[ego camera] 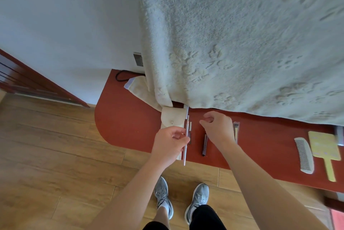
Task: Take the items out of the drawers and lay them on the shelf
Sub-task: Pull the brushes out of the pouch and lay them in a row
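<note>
Items from the task are lying in a row on the red-brown shelf (121, 118), which is running from centre to right edge beneath a hanging cream fleece blanket (242, 43).

Left hand (171, 146): fingers are curling round a long thin silver stick (185, 152), thumb and forefinger pinching it near mid-length. The stick is pointing away from the person, its far end reaching the blanket's hem and its near end overhanging the shelf's front edge. Shorter pale sticks are showing just beside it; whether the hand is also gripping them cannot be told.

Right hand (217, 127): hovering above the shelf, just right of the left hand, fingers curled inward with the thumb tip close to the forefinger. Nothing is visible in its grasp.

A cream pouch (172, 116) with a snap button is lying flat on the shelf, partly hidden under the left hand. A dark slim stick (204, 144) is lying between the two hands, parallel to the silver one. A brush in a clear sleeve (236, 129) is peeking out from behind the right wrist.

Farther right, well apart from the hands, a white comb (305, 155) is lying beside a yellow paddle-shaped item (323, 148), its handle pointing toward the front edge.

A black cable (119, 77) is looping at the shelf's rear left corner. The person is standing on a wooden floor (55, 146) in grey trainers (162, 194).
</note>
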